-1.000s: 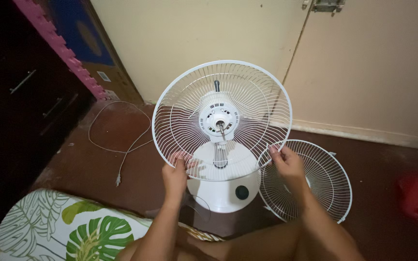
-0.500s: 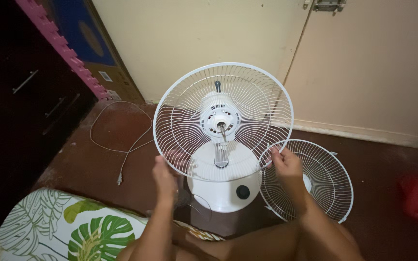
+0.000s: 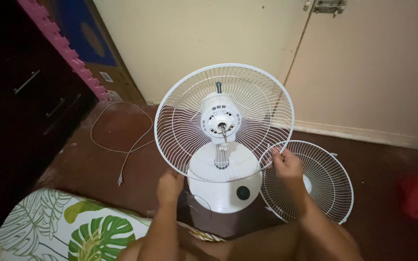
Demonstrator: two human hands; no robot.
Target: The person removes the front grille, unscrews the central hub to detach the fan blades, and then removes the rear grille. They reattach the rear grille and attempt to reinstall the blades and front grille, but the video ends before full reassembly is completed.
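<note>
Right hand [image 3: 286,164] pinches the lower right rim of the fan guard [image 3: 180,121]. Left hand [image 3: 170,186], loosely curled, hangs just below the rim, holding nothing.

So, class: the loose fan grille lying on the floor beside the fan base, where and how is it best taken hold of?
Probably by the thick outer rim of the loose grille, from above at its near edge. It lies nearly flat, and its thin wires would likely bend. The right hand is closest to it.
</note>
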